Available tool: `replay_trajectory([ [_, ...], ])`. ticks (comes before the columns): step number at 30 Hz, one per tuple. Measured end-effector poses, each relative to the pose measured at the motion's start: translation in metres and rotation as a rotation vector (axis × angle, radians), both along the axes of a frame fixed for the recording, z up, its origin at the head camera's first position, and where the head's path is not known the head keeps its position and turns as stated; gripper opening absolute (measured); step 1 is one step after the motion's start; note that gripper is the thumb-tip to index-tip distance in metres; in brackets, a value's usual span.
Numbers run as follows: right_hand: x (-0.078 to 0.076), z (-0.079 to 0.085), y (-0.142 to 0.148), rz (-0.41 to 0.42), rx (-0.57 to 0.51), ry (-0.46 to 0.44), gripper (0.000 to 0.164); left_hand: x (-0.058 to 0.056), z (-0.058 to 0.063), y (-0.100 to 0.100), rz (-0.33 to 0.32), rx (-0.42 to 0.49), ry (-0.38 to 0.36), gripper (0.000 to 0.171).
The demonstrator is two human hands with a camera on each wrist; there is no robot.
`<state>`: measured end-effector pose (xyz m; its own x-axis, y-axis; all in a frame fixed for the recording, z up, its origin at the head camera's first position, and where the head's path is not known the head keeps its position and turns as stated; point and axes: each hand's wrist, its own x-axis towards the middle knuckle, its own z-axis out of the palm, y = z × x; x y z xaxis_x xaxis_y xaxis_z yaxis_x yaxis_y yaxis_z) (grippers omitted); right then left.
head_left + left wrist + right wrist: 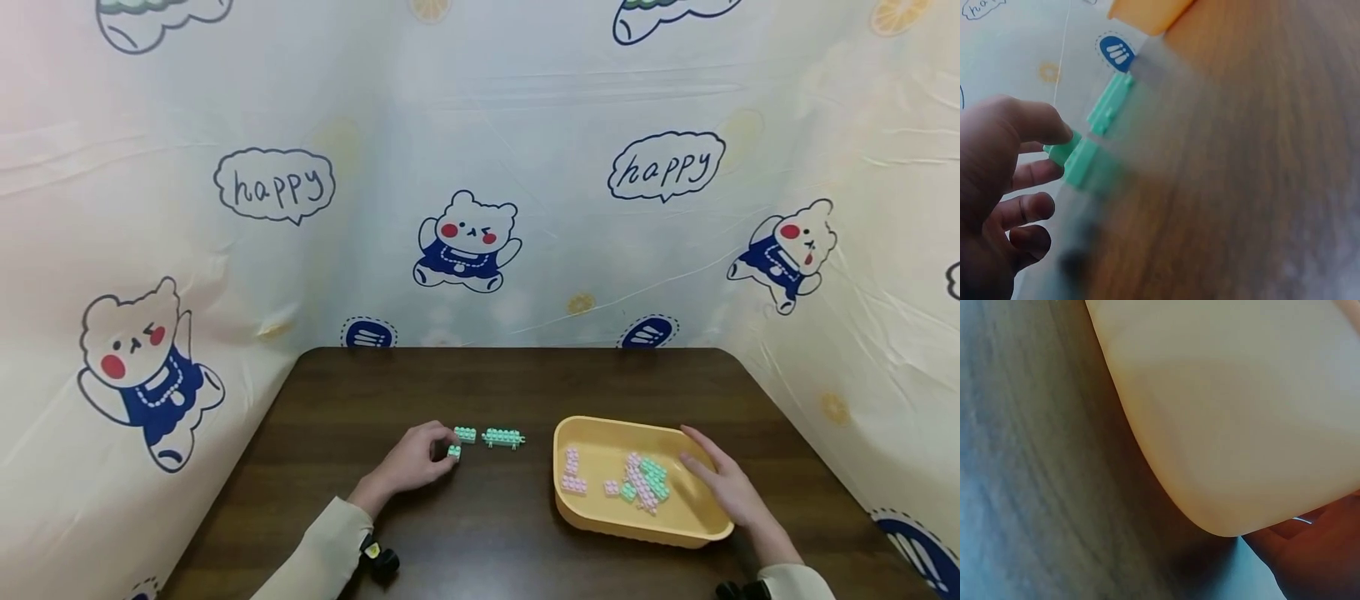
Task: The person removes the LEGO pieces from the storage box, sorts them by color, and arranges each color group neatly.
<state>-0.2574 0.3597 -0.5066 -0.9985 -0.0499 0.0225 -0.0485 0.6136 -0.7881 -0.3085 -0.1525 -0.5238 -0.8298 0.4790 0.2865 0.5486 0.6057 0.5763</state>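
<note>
My left hand (411, 458) pinches a small green toy brick (453, 452) between thumb and forefinger, close over the table. Just beyond its fingertips lies a short green brick (465, 435). To the right of that sits a longer green brick piece (503, 437) with small knobs sticking out at its side and end. The left wrist view shows the pinched green brick (1064, 149) overlapping the short one. At the right, my right hand (727, 483) grips the side of a yellow tray (630, 527), thumb over the rim and fingers along the outside; the right wrist view mostly shows the tray's outer surface.
Inside the tray are several pink bricks (573, 484) and green bricks (654, 477), some lying against each other. Everything stands on a dark wooden table (465, 533). A printed cloth (465, 108) hangs behind the table and along both sides.
</note>
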Motion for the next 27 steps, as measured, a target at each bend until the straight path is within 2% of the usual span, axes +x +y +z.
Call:
replay_trajectory([
  [5, -0.0002, -0.0003, 0.0004, 0.002, -0.010, -0.001, 0.063, -0.0012, -0.0057, -0.0016, 0.005, -0.005, 0.015, 0.016],
  [10, -0.0011, -0.0019, 0.0008, -0.007, -0.016, -0.010, 0.063, -0.0010, -0.0056, -0.0017, 0.005, -0.010, 0.014, 0.016],
  [27, -0.0019, -0.0005, -0.0008, 0.005, -0.025, 0.001, 0.063, -0.0018, -0.0055, -0.0008, 0.038, -0.121, -0.012, 0.017],
])
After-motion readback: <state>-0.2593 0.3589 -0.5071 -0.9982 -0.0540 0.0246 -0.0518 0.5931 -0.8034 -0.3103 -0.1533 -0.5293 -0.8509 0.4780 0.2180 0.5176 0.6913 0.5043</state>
